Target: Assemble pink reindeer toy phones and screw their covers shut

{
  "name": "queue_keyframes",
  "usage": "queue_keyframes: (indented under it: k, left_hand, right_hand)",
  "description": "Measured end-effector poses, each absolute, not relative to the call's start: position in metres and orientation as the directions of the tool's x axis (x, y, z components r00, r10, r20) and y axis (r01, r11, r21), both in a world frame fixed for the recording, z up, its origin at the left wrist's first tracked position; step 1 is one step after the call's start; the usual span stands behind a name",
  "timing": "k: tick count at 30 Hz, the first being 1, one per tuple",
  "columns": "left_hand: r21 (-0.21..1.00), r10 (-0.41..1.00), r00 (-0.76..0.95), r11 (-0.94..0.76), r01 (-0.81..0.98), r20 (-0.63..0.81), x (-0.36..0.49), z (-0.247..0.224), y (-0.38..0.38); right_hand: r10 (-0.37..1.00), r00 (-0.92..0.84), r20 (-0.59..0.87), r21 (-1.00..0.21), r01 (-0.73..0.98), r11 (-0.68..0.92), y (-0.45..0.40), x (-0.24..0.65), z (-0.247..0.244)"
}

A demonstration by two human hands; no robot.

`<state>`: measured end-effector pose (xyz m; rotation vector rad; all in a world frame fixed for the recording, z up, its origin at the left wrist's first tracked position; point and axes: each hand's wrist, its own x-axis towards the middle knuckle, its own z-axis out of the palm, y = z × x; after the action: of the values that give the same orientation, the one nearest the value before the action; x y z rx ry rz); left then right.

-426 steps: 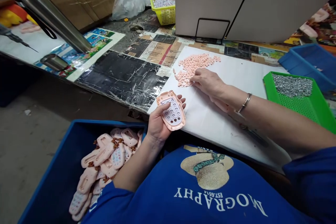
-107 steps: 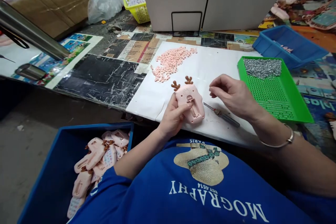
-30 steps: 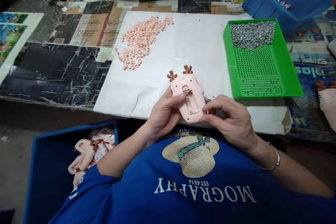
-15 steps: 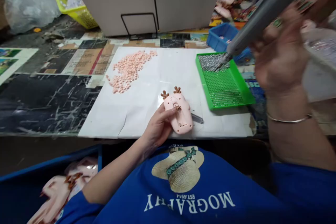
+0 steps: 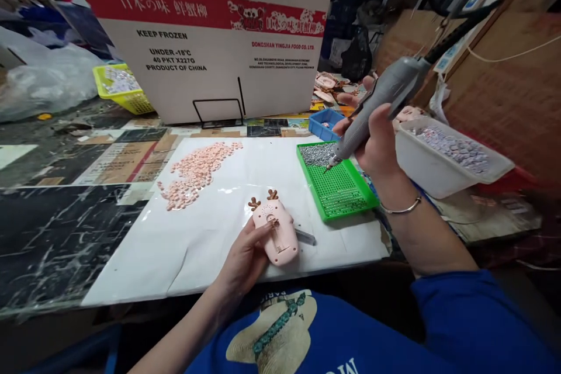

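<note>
My left hand [image 5: 248, 248] grips a pink plastic toy casing [image 5: 280, 239] with brown antlers, its back turned up. The casing has several screw holes and an uncovered battery compartment, and my thumb presses at the compartment's upper end. My right hand [image 5: 379, 140] is wrapped round a grey electric screwdriver [image 5: 377, 99], which slants down to the left. The bit hovers over or touches the green tray [image 5: 326, 210], which has small silver screws [image 5: 313, 153] piled at its far end; I cannot tell which. Beside the casing lies a narrow grey strip [image 5: 305, 237].
Small pink pieces [image 5: 197, 172] are heaped on the white board [image 5: 144, 257]. Behind stand a large carton [image 5: 197, 87], a yellow basket [image 5: 135, 102] and a blue tray [image 5: 322, 123]. A white bin [image 5: 442, 178] of small pale parts is at the right.
My view has tilted up, showing more of the carton. My right hand and the screwdriver sit lower and further left in view, over the green tray. My left hand still holds the casing.
</note>
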<state>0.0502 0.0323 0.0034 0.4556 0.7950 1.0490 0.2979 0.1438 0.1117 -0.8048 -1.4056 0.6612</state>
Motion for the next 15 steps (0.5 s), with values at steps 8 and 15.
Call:
queue_keyframes:
  k: [8, 15]
  left_hand:
    - [0.684, 0.913, 0.248, 0.406, -0.605, -0.323, 0.053, 0.003, 0.030]
    - [0.711, 0.934, 0.223, 0.357, -0.606, -0.279, 0.055, -0.005, 0.026]
  right_hand:
    - [0.797, 0.184, 0.576, -0.813, 0.023, 0.582, 0.126, 0.293, 0.113]
    - [0.799, 0.101, 0.593, -0.805, 0.057, 0.590, 0.110, 0.280, 0.115]
